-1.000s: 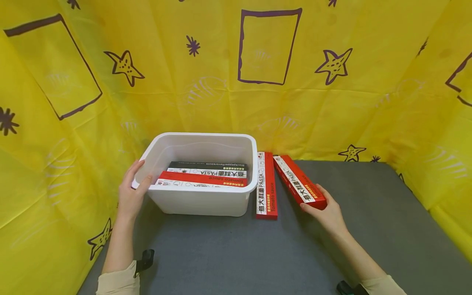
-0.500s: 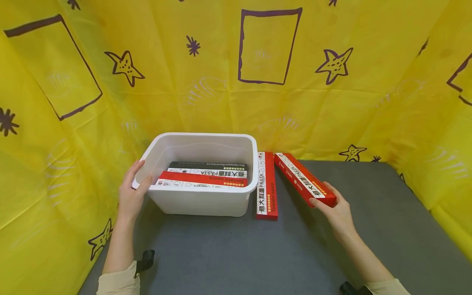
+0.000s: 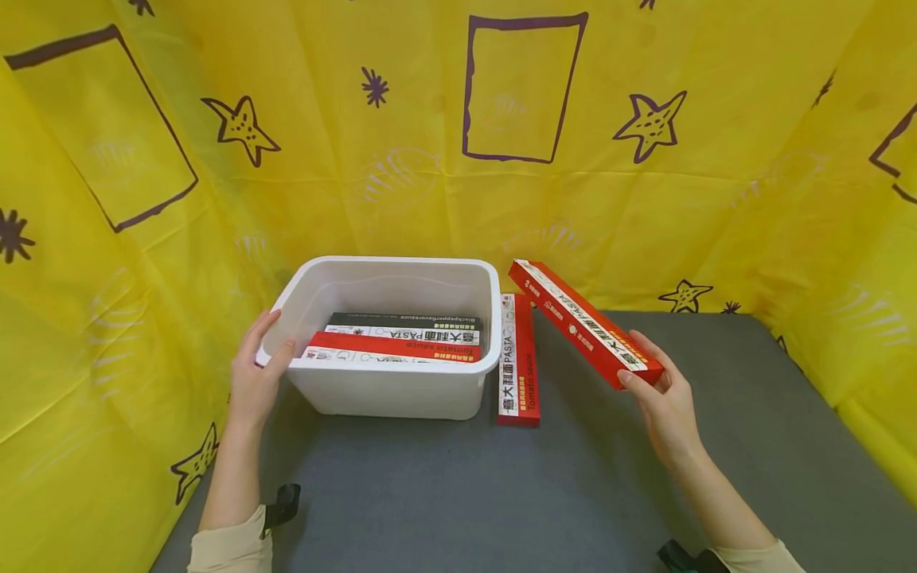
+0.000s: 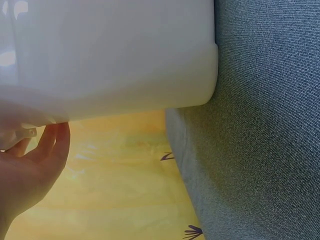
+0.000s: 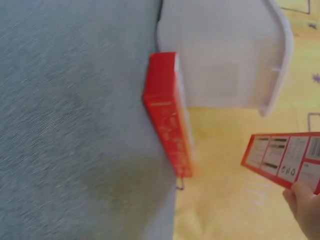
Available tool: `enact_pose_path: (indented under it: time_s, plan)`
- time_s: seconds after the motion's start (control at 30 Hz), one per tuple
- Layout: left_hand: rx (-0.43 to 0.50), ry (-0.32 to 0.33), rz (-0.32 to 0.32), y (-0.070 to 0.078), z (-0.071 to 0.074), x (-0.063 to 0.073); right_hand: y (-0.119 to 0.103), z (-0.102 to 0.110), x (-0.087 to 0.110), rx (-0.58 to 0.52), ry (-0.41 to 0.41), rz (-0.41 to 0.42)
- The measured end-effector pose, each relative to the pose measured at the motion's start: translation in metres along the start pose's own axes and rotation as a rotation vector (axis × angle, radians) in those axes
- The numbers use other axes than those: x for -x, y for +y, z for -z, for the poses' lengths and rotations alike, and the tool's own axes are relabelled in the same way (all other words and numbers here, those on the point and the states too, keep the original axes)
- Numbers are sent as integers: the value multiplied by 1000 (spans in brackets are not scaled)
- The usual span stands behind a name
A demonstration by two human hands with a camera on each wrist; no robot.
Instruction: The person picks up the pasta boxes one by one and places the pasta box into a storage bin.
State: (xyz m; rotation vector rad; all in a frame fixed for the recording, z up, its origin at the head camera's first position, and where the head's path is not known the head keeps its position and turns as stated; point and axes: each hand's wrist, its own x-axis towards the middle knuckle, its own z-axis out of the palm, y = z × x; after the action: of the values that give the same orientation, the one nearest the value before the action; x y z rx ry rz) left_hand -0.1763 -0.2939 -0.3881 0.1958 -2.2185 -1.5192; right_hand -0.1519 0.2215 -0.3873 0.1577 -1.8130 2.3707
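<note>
My left hand [image 3: 256, 374] grips the left end of a white plastic bin [image 3: 394, 391], its thumb over the rim; in the left wrist view the fingers [image 4: 60, 145] bend against the outer wall. Inside the bin lie a red pasta box [image 3: 397, 345] and a black pasta box [image 3: 408, 321]. To the right, my right hand [image 3: 666, 406] pinches the near end of another red pasta box [image 3: 573, 314]. That box is raised off the table and tilted, its far end higher. One more red pasta box [image 3: 526, 362] lies on the table right beside the bin.
A grey cloth-covered table [image 3: 458, 493] bears everything. Yellow patterned fabric [image 3: 430, 207] hangs behind it and along both sides, close behind the bin.
My right hand has lifted its red pasta box off the table and moved slightly right; the far end has swung up and left. The left hand and the bin have stayed still.
</note>
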Motion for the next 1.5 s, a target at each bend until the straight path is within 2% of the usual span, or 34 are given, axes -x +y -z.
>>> enact_pose_path:
  time_s: [0.3,0.63,0.83,1.0,1.2,1.5]
  plan:
    - [-10,6,-9,3,0,2,-9,-19,-4,-87,-99,123]
    - [1,8,-5,2,0,2,-9,-36,-12,-65,-256,193]
    - [8,4,7,1,0,1,-8,-44,-19,-27,-335,205]
    - [12,0,14,1,0,0,-6,-46,-26,23,-354,195]
    - [22,10,2,0,0,0,-3,-49,-35,-54,-382,189]
    - [18,4,13,1,0,1,1,-56,-44,-71,-316,189]
